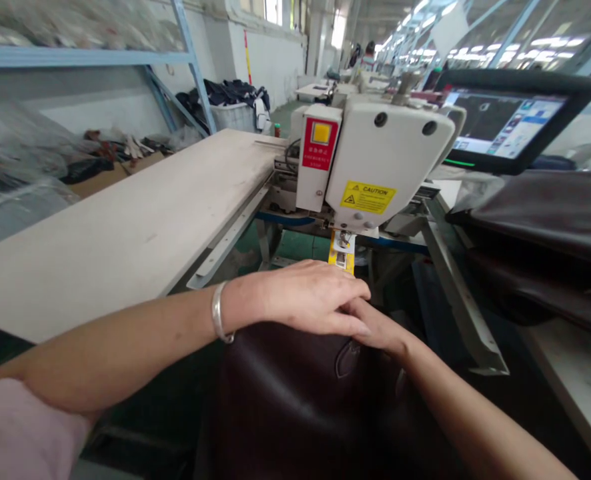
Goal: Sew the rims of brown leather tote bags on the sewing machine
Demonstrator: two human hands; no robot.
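A dark brown leather bag [280, 400] hangs in front of me, with a stitched tab [347, 360] near its upper edge. My left hand [305, 293], below a silver bangle, is closed over the bag's top edge, thumb on the near side. My right hand [375, 323] meets it at the same edge, closed on the leather, its fingertips mostly hidden under the left fingers. Just beyond the hands is the sewing machine's narrow arm [341, 253] with yellow markings, below the white machine head [388, 153].
A pale tabletop [175, 207] extends left, and a metal rail [465, 293] slants down at right. Brown leather pieces [550, 220] are piled on the right beneath a monitor [505, 120]. A red emergency-stop panel [319, 143] faces me. Shelving [85, 57] stands at far left.
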